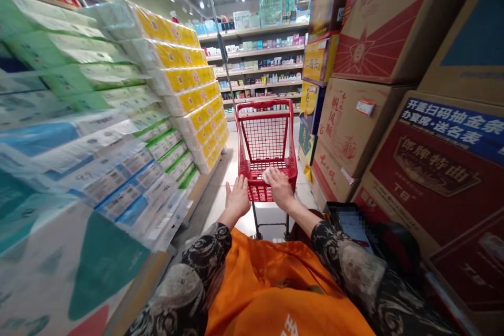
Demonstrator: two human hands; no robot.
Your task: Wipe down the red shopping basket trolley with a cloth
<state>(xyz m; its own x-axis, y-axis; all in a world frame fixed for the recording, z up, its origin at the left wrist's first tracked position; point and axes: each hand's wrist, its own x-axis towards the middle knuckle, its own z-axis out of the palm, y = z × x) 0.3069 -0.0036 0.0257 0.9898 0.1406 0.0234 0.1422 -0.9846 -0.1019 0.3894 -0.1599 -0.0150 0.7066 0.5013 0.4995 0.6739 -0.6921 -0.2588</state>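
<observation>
A red plastic shopping cart [263, 139] with a grid basket stands directly in front of me. My left hand [238, 195] lies against the near left corner of its basket, fingers stretched out and nothing held. At the near rim, my right hand [281, 188] presses a crumpled white cloth [268, 174] onto the red plastic. Its fingers are bent over the cloth and partly cover it. Whether the cloth is fabric or tissue I cannot tell. Part of the basket's near edge is hidden behind the right hand.
Yellow-and-white paper packs [173, 58] and green packs [79, 58] are stacked along my left. Cardboard cartons [354, 126] tower on the right. A dark device with a screen [354, 226] sits near my right forearm. Stocked shelves [268, 52] stand beyond the cart.
</observation>
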